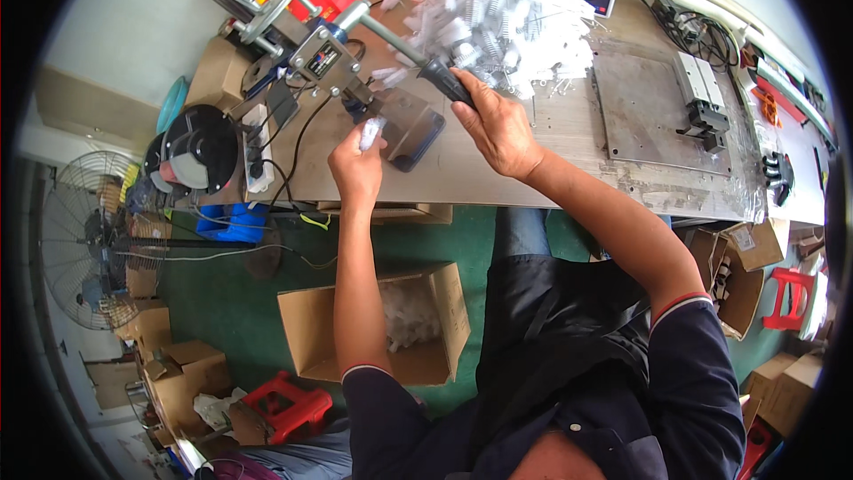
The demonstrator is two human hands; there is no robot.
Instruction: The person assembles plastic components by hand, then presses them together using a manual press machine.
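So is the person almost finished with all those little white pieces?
Probably not. Done: the open cardboard box on the floor already has some white pieces in it. In hand: the left hand holds one white piece at the press, and the right hand grips the black lever handle. Left: a big pile of white pieces waits on the bench.

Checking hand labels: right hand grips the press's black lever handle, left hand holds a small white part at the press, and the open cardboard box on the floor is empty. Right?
Not quite. In the head view the cardboard box holds white parts. The right hand does grip the black lever handle, and the left hand holds the small white part.
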